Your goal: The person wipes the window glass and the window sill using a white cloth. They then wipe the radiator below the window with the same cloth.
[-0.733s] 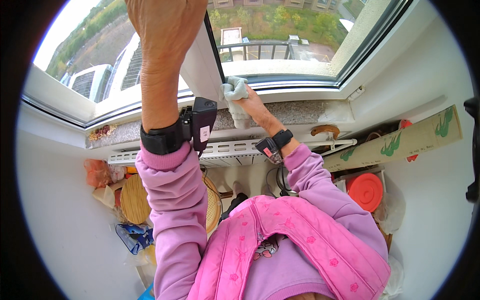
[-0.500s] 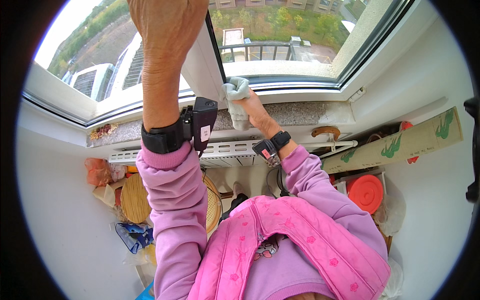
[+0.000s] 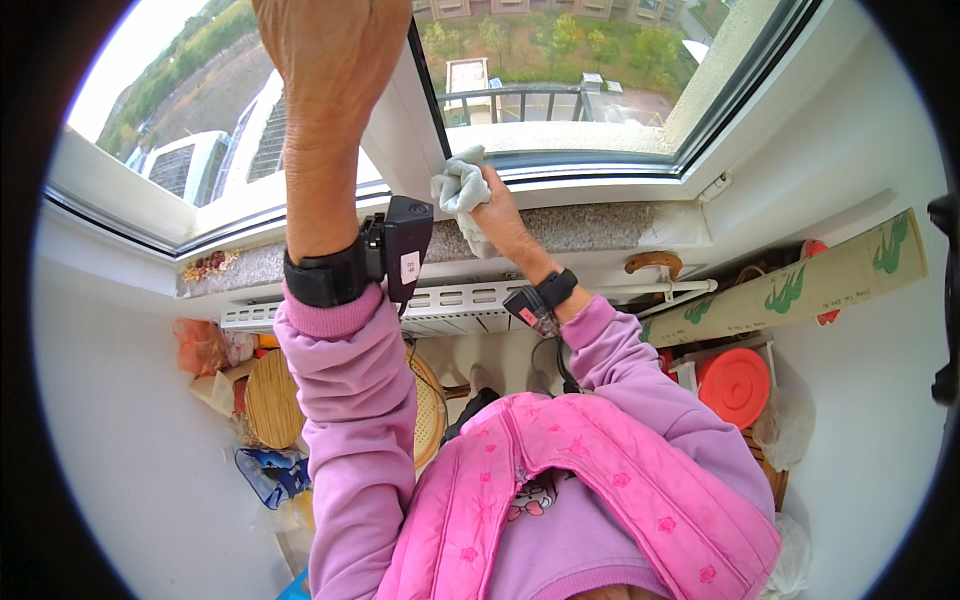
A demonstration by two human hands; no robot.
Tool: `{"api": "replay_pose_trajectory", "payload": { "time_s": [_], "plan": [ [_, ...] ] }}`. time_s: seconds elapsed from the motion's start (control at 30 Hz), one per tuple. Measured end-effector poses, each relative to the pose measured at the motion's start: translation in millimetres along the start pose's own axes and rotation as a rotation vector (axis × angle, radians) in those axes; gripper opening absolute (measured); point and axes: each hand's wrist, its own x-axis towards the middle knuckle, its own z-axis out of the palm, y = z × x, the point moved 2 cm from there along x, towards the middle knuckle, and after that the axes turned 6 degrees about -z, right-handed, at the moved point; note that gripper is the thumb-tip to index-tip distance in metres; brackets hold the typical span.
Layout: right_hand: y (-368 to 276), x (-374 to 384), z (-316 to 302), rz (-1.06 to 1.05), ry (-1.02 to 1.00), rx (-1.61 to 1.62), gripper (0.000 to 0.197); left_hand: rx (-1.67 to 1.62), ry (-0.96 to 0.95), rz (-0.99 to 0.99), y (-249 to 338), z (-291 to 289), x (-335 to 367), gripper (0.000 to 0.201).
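My right hand (image 3: 497, 212) grips a pale grey-green cloth (image 3: 461, 186) against the lower part of the white window frame (image 3: 398, 130), just above the stone sill (image 3: 590, 226). Part of the cloth hangs down over the sill. My left hand (image 3: 335, 50) is raised high in front of the window's upright post; its fingers run past the top edge of the picture, so their hold is hidden. Black straps with small dark devices sit on both wrists.
Below the sill runs a white radiator (image 3: 465, 302). At right a long green-printed cardboard piece (image 3: 800, 285) leans near a red round lid (image 3: 734, 387). On the left are a round wooden stool top (image 3: 272, 398) and bags. Dried bits (image 3: 212, 264) lie on the sill.
My right hand and the cloth have shifted slightly left, and the cloth is bunched differently. The left arm stays nearly where it was.
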Motion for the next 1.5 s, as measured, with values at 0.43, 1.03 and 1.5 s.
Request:
{"api": "replay_pose_trajectory", "payload": {
  "time_s": [0.43, 1.03, 1.5],
  "plan": [
    [10.9, -4.9, -6.4, -0.123, 0.007, -0.501, 0.035, -0.001, -0.017, 0.015, -2.7, -3.4, 1.0, 0.018],
    [9.9, -23.6, -211.6, -0.092, 0.406, -0.976, 0.034, -0.026, -0.078, -0.034, 3.8, -10.9, 2.3, 0.019],
    [13.4, -37.8, -293.9, -0.124, 0.743, -1.391, 0.038, -0.009, -0.038, -0.024, -0.2, -4.1, 0.1, 0.018]
  ]
}}
